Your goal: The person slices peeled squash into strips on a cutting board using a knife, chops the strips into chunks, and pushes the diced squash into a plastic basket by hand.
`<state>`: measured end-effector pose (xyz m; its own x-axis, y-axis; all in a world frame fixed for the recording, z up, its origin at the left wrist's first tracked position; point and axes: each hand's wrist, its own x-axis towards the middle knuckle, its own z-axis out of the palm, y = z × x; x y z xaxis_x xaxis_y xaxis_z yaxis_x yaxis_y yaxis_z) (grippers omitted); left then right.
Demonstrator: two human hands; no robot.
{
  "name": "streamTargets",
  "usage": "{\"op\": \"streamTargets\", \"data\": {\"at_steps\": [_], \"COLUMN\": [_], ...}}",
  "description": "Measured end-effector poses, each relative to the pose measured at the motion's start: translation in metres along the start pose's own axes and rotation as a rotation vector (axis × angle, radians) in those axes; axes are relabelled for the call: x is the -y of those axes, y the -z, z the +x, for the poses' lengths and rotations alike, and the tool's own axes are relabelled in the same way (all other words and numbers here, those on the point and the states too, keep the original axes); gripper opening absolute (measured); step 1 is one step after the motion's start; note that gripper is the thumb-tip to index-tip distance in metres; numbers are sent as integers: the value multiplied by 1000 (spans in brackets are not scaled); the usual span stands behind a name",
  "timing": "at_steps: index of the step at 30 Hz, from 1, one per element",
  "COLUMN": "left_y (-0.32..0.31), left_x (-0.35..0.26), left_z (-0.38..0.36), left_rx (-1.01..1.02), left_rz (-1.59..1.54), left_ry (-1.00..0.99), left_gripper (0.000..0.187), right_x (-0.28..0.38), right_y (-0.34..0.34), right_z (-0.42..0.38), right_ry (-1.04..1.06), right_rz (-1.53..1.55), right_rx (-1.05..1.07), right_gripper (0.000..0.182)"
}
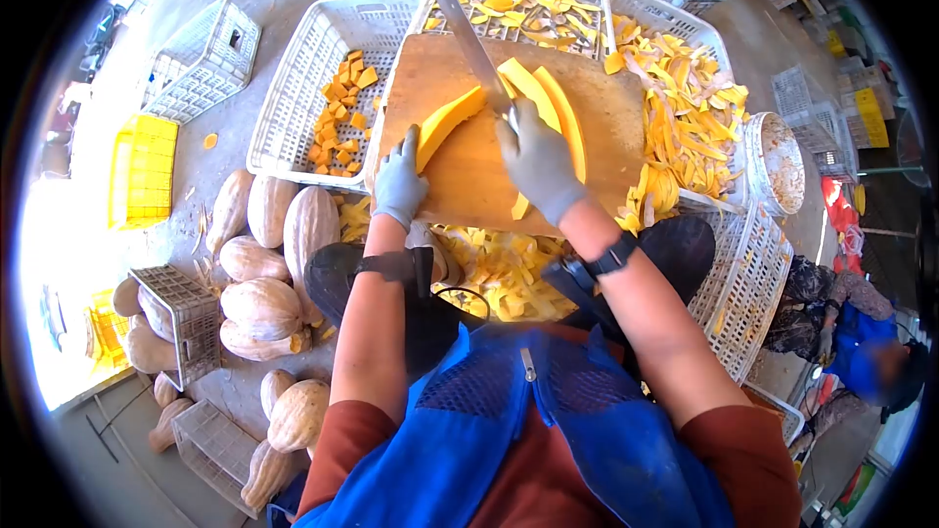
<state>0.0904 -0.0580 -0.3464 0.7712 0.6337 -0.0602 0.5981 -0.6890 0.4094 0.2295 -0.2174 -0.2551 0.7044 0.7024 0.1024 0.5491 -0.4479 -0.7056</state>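
In a grey glove, my right hand [538, 161] grips the handle of a large knife [471, 44], its long blade pointing away over the far edge of the wooden cutting board [611, 117]. My left hand [399, 183], also gloved, holds the near end of a peeled pumpkin slice [450, 123] that lies slantwise on the board. Two more long pumpkin slices [561, 110] rest beside and partly beneath my right hand. A small orange piece [520, 205] lies near the board's front edge.
Left of the board, a white crate [284, 88] holds pumpkin cubes [342, 103]. Peelings [685, 108] fill a crate on the right, beside a white bucket [780, 166]. Whole pumpkins [262, 303] lie on the floor at left. Another person [861, 332] is at the right.
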Motion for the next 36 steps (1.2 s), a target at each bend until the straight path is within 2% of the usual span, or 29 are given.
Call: {"op": "streamTargets", "data": {"at_steps": [1,4,5,8,9,11,15,18,20,22,25,28,30,34,36], "left_y": [0,1,-4,10,6,-10,-27,-30,-32,-29,-26,-19,-15,18,23], "left_x": [-2,-7,-1,-12,-9,2,4,-13,-30,-42,-31,-10,16,32,34], "left_z": [-2,-4,-5,-15,-16,-23,-30,-45,-59,-68,-67,-51,-33,-11,-12], "left_rx": [-21,2,-66,-55,-76,-116,-382,-443,-338,-350,-264,-183,-167,-7,7], "left_rz": [17,57,5,-16,-15,-7,229,429,410,198,23,-179,-224,-110,-127], "left_ry": [1,58,1,175,174,179,26,-59,-67,-84,-60,9,-119,-139,-69], "left_gripper": [79,80,80,78,77,76,72,67,68,74,76,73,67,65,65], "right_x": [0,-38,-47,-46,-49,-66,-59,-57,-61,-60,-41,-52,-59,-49,-28], "right_y": [-6,-50,-48,-26,-22,-26,-22,-28,-34,-36,-19,-16,-12,-4,5], "right_z": [10,14,13,2,-6,-16,-36,-43,-43,-39,-36,-36,-34,-25,-16], "right_ry": [6,-156,-148,-189,-151,-244,-171,-239,-268,-266,-417,-206,-131,-31,32], "right_rz": [4,-134,-93,-42,-45,37,-8,21,62,95,159,-24,-31,-52,0], "right_rx": [-4,331,349,352,272,263,205,249,265,249,347,274,249,192,153], "right_gripper": [26,28,27,28,29,29,30,30,30,30,29,29,29,28,25]}}
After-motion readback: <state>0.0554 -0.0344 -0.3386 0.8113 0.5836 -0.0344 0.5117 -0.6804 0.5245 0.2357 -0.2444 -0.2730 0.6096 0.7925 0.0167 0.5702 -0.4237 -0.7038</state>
